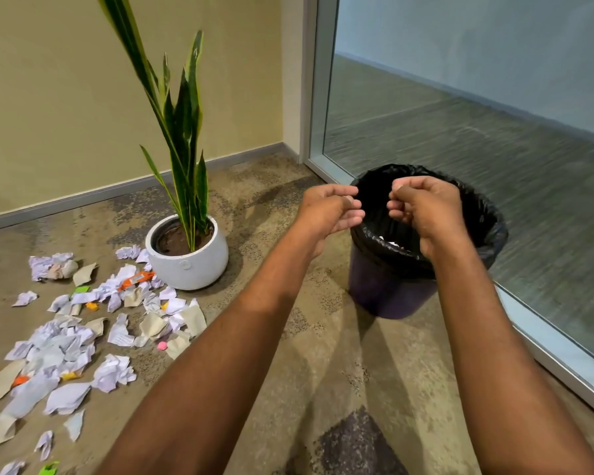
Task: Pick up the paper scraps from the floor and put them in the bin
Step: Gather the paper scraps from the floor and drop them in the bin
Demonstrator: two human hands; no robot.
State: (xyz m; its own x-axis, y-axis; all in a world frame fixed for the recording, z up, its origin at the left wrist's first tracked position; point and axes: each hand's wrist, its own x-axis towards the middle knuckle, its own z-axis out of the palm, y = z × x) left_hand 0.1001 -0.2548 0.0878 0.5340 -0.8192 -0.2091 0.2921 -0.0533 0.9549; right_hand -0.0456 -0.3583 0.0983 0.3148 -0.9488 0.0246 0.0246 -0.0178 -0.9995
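Carpet (323, 354), mottled brown and short-piled, is carrying everything. A smooth glass panel (460, 114) is closing off the right side. The paper scraps (83, 337) are lying in a long scatter on the floor at the left. Its axis is running from the near left corner up toward the round white plant pot (186, 265), and its far end is touching that pot. They are mostly crumpled white and tan sheets, light and springy, with a few bright bits among them.

The bin (487, 214), a dark round tub lined with a glossy black bag, is standing well apart to the right, and a little white paper is showing inside it.

Both hands are hovering over the bin's mouth with fingers curled in and no paper showing in either. The scatter is lying down and to the left of them, so the left hand (326, 214) is sitting nearer to it than the right hand (429, 210). The next reach probably calls for a swing low and leftward.
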